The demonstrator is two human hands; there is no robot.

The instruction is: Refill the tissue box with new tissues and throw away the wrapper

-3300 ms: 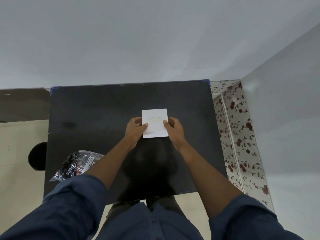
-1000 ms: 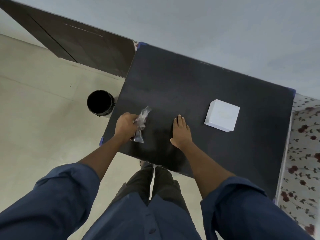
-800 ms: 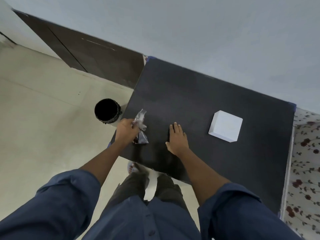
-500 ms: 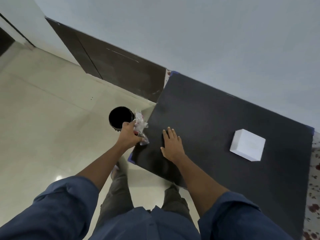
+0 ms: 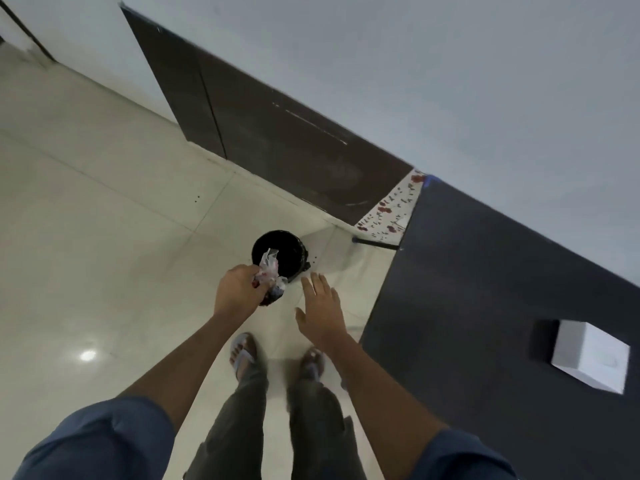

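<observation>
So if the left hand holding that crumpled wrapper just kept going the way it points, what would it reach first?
Most likely the round black bin on the pale floor. The left hand grips the crumpled clear plastic wrapper, whose tip already overlaps the bin's opening. Height above it is hard to judge from one view.

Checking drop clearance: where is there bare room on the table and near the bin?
The black table is bare except the white tissue box at its right. The bin mouth is crowded: left hand holds the wrapper there.
</observation>
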